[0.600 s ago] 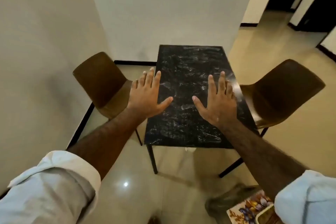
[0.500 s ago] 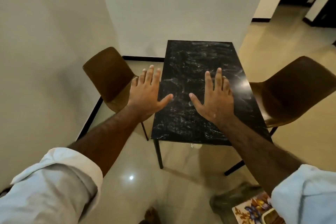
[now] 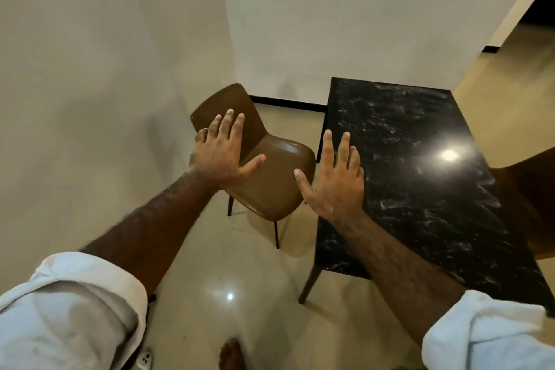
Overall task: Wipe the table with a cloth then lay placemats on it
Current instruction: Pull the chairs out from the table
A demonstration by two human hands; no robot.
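The table point(image 3: 420, 189) is the black marbled one, standing to my right front with its far end near the wall point(image 3: 330, 9); its top is bare — no cloth and no placemats show anywhere in view. My left hand point(image 3: 223, 153) is spread flat, fingers wide, holding nothing, and it hangs over the brown chair point(image 3: 270, 177) beside the table's left edge; whether it touches the chair I cannot tell. My right hand point(image 3: 333, 183) is just as open and just as empty, palm down over the table's left edge near the middle of that side. A second chair point(image 3: 534, 198) pokes in at the right, tucked against the other long side.

I judge the task has not really begun: wiping comes first, and I have no cloth in either hand. The top shows pale streaks, though these may simply be the marble pattern. The next move calls for finding a cloth — it must lie somewhere out of view — and closing one hand on it before any stroke across the top. The placemats wait until after that.
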